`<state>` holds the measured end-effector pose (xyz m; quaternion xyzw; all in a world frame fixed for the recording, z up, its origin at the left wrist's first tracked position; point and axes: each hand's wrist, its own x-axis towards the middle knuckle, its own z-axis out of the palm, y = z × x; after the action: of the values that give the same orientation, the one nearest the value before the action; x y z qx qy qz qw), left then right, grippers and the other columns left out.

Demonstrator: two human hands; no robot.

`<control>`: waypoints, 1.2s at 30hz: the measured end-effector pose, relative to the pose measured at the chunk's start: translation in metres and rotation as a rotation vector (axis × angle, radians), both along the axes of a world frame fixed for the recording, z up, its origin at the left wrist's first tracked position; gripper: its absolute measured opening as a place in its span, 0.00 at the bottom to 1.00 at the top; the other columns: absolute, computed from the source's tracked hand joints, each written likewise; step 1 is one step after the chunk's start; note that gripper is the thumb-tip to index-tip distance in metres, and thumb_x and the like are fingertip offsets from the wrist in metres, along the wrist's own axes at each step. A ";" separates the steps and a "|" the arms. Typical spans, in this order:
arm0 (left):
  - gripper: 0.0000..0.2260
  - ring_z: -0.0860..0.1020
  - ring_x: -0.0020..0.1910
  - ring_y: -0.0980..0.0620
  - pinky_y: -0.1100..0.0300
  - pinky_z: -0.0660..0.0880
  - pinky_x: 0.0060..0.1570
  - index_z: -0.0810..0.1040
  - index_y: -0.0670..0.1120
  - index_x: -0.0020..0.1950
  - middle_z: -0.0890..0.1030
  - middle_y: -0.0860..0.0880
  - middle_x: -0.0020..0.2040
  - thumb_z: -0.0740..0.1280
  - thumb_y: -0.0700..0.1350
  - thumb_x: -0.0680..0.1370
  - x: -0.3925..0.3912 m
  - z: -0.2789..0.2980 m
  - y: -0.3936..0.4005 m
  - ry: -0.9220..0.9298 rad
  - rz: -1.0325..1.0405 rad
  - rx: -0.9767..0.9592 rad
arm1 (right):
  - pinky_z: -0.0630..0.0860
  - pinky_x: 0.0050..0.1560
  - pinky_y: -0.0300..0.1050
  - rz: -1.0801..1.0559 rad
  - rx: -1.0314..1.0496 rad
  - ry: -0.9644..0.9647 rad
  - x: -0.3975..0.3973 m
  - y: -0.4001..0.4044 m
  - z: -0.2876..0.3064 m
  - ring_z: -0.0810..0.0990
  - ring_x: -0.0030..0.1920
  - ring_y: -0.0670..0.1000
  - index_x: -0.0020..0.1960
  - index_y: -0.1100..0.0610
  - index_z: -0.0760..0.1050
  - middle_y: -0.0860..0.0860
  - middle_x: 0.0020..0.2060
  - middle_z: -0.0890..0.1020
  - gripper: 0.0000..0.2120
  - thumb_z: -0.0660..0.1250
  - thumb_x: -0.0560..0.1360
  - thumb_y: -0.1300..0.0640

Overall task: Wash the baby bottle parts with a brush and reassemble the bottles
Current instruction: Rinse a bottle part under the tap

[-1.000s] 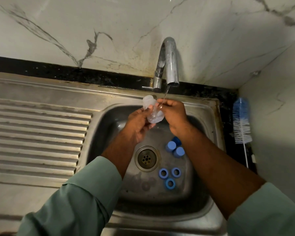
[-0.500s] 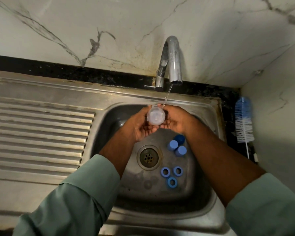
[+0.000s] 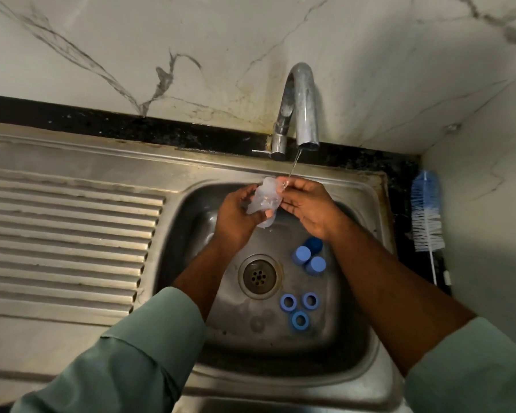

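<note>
My left hand [image 3: 236, 217] grips a small clear baby bottle [image 3: 264, 201], tilted, under a thin stream from the tap [image 3: 303, 105]. My right hand [image 3: 306, 208] touches the bottle's upper end where the water lands. A second clear piece seems to sit behind it in my left hand; I cannot tell what it is. On the sink floor lie three blue caps [image 3: 309, 256] and three blue screw rings [image 3: 298, 307], right of the drain [image 3: 259, 275]. A blue-and-white bottle brush [image 3: 426, 213] leans at the right wall.
The steel sink basin [image 3: 367, 332] has a ribbed draining board [image 3: 66, 234] on its left. A marble wall rises behind the tap and on the right. A black counter strip runs along the back.
The bottle has been turned from facing the camera end-on to lying tilted on its side. Both hands have stayed under the running water.
</note>
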<state>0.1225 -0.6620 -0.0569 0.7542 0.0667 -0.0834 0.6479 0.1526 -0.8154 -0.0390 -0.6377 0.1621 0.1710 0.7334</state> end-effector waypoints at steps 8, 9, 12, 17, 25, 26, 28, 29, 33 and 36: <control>0.23 0.77 0.53 0.52 0.55 0.78 0.52 0.74 0.51 0.58 0.79 0.51 0.55 0.79 0.43 0.67 0.004 -0.014 -0.006 -0.052 -0.041 0.304 | 0.81 0.49 0.41 0.005 -0.203 -0.130 -0.013 0.007 -0.001 0.83 0.48 0.49 0.59 0.64 0.76 0.56 0.51 0.83 0.19 0.71 0.69 0.72; 0.22 0.77 0.53 0.54 0.59 0.77 0.51 0.74 0.50 0.58 0.79 0.51 0.55 0.78 0.42 0.68 0.005 -0.013 -0.008 -0.043 -0.052 0.280 | 0.81 0.48 0.40 0.006 -0.245 -0.149 -0.013 0.007 -0.001 0.83 0.48 0.48 0.60 0.64 0.76 0.56 0.52 0.82 0.21 0.71 0.68 0.72; 0.20 0.77 0.49 0.61 0.75 0.72 0.45 0.75 0.49 0.59 0.78 0.55 0.54 0.77 0.39 0.70 0.006 -0.012 -0.009 -0.018 -0.092 0.217 | 0.79 0.55 0.45 0.039 -0.429 -0.216 -0.013 0.006 -0.003 0.81 0.54 0.50 0.62 0.61 0.76 0.54 0.56 0.81 0.23 0.73 0.68 0.70; 0.23 0.75 0.52 0.60 0.76 0.72 0.48 0.76 0.46 0.62 0.77 0.55 0.55 0.76 0.35 0.70 0.005 -0.012 -0.006 -0.037 -0.079 0.161 | 0.77 0.60 0.49 0.061 -0.568 -0.254 -0.014 0.003 -0.002 0.79 0.57 0.51 0.64 0.58 0.76 0.54 0.57 0.81 0.24 0.74 0.69 0.66; 0.34 0.71 0.66 0.53 0.60 0.71 0.62 0.69 0.47 0.71 0.73 0.50 0.68 0.78 0.37 0.68 0.003 -0.025 0.002 0.003 -0.075 0.238 | 0.74 0.63 0.50 0.055 -0.671 -0.283 -0.013 -0.001 0.004 0.79 0.58 0.52 0.62 0.60 0.76 0.55 0.58 0.81 0.21 0.73 0.70 0.65; 0.34 0.70 0.65 0.54 0.61 0.69 0.61 0.69 0.47 0.72 0.73 0.51 0.68 0.78 0.37 0.68 0.004 -0.024 0.002 0.006 -0.084 0.250 | 0.75 0.62 0.49 0.053 -0.686 -0.291 -0.012 -0.003 0.005 0.79 0.57 0.52 0.62 0.60 0.76 0.55 0.57 0.81 0.21 0.73 0.70 0.65; 0.36 0.70 0.66 0.54 0.61 0.69 0.62 0.68 0.47 0.72 0.72 0.53 0.67 0.78 0.38 0.68 0.006 -0.026 0.004 0.011 -0.096 0.261 | 0.74 0.62 0.50 0.148 -0.737 -0.293 -0.013 -0.003 0.005 0.79 0.57 0.53 0.61 0.60 0.77 0.56 0.57 0.81 0.20 0.74 0.69 0.64; 0.36 0.70 0.66 0.55 0.62 0.68 0.61 0.68 0.47 0.72 0.71 0.54 0.66 0.78 0.38 0.68 0.007 -0.029 0.004 0.009 -0.107 0.282 | 0.74 0.63 0.50 0.159 -0.765 -0.293 -0.013 -0.003 0.004 0.79 0.58 0.53 0.61 0.60 0.77 0.56 0.58 0.80 0.21 0.74 0.69 0.64; 0.38 0.69 0.69 0.50 0.62 0.65 0.61 0.66 0.48 0.75 0.70 0.49 0.71 0.78 0.39 0.68 0.009 -0.032 0.004 0.026 -0.130 0.347 | 0.73 0.64 0.51 0.196 -0.798 -0.256 -0.014 -0.002 0.002 0.77 0.60 0.53 0.64 0.59 0.74 0.55 0.60 0.79 0.23 0.72 0.71 0.64; 0.38 0.69 0.69 0.48 0.60 0.67 0.63 0.66 0.48 0.74 0.71 0.47 0.71 0.79 0.40 0.68 0.010 -0.034 0.002 0.013 -0.139 0.356 | 0.72 0.64 0.46 0.175 -0.797 -0.269 -0.014 -0.001 0.004 0.75 0.60 0.51 0.69 0.57 0.70 0.53 0.60 0.77 0.29 0.73 0.70 0.64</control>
<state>0.1328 -0.6597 -0.0912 0.8591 0.0323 -0.1200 0.4965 0.1388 -0.8167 -0.0350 -0.8992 0.0637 0.0721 0.4268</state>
